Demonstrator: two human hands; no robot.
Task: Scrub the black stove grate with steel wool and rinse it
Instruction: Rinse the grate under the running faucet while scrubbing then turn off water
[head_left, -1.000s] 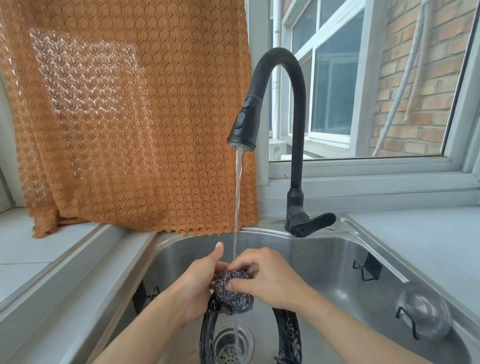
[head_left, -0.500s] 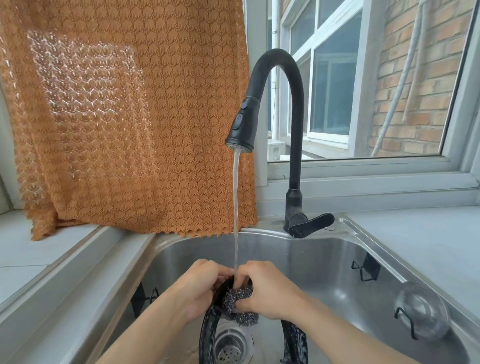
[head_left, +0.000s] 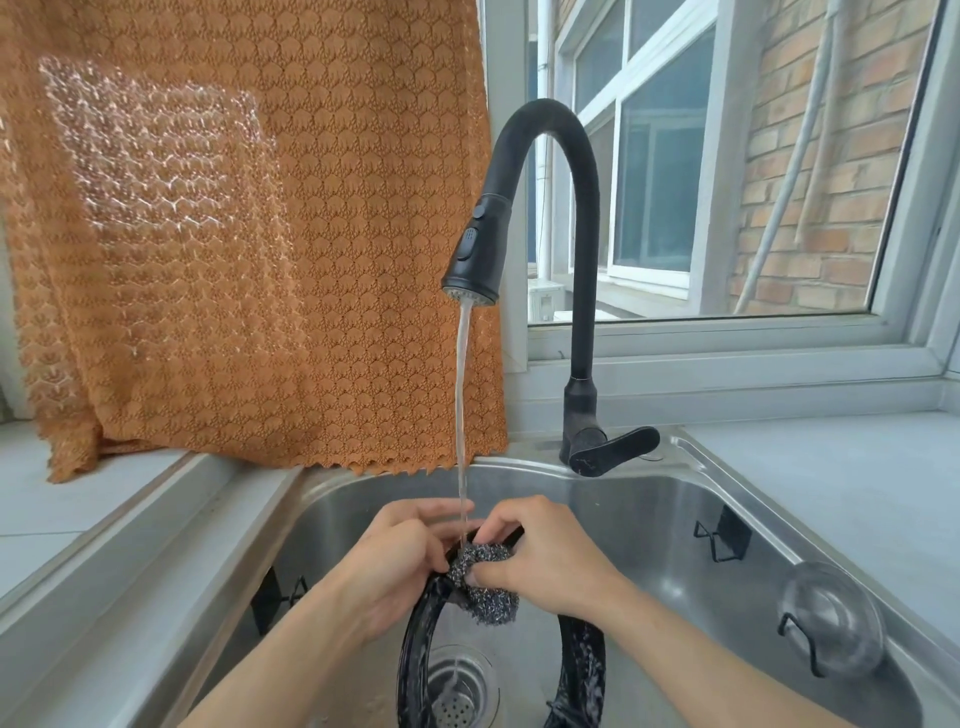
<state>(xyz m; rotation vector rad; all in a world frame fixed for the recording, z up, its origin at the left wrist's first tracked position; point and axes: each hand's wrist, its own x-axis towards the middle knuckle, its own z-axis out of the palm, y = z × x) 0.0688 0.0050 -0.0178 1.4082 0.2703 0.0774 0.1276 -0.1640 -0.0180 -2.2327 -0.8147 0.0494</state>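
Since 1 s ago the steel wool (head_left: 480, 584) slid down the grate's top arc. Right hand (head_left: 545, 558) pinches wool; left hand (head_left: 400, 561) grips the stove grate (head_left: 421, 639) at 10 o'clock, upright in the sink (head_left: 727, 499) under the faucet (head_left: 545, 260) stream. Grate likely heavy, rigid, wet-slick: hold the rim.

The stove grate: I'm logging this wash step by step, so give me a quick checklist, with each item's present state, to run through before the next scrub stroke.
1. Left hand grips the stove grate at its top: ok.
2. Right hand pinches the steel wool in its fingers: ok.
3. Steel wool touches the grate's rim: ok.
4. Water runs from the black faucet onto the scrubbing spot: ok.
5. Grate held over the sink and its drain: ok.
6. Grate's grime gone: cannot tell.
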